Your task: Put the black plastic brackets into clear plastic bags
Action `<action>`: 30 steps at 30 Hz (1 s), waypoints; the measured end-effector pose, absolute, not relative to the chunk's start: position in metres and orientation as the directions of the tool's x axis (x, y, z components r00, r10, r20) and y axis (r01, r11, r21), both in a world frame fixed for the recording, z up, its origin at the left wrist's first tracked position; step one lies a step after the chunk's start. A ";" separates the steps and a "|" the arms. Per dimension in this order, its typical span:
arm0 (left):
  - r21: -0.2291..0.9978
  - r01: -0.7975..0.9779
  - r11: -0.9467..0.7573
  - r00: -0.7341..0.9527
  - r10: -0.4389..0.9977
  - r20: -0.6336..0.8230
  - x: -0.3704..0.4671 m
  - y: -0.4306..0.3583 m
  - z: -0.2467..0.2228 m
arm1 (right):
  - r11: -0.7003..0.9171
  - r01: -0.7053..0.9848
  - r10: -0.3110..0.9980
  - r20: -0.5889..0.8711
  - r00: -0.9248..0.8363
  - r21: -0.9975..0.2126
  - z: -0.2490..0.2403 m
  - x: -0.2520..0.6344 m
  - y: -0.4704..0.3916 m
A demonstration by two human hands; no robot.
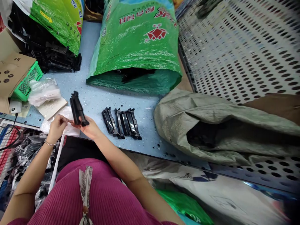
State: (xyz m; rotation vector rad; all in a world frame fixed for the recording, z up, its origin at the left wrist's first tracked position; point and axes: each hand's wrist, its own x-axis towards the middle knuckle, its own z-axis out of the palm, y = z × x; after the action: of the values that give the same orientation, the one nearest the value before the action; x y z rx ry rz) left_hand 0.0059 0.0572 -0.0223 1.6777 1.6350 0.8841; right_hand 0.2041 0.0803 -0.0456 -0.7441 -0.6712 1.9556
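A person's right hand (91, 128) curls around a black plastic part (77, 109) raised over the worktop (93, 98), beside a row of similar parts (134, 123); left fingertips (62, 121) pinch, contents unclear. Apparently close finger work, calling for a steady grip.

Right hand (90, 128) holds black part (77, 108) above blue table (98, 97)

The left hand (57, 126), fingers bent together, is just beside it; whether it grips anything is unclear. To the right, similar black parts (127, 123) lie side by side. Beyond them, a green sack (138, 54) opens toward the near side; a grey-green sack (172, 125) lies at right, a green basket (28, 80) at left.
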 end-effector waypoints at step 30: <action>0.278 0.946 0.165 -0.021 0.888 -0.459 -0.121 -0.080 -0.010 | 0.427 0.729 0.878 0.052 -0.477 -0.536 -0.006 0.314 0.078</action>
State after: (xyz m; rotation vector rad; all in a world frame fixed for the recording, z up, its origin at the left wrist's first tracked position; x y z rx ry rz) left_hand -0.1214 -0.0799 -0.0096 1.7315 1.9159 -0.1423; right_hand 0.3138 0.0779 -0.0063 -1.3815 -2.3622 0.6478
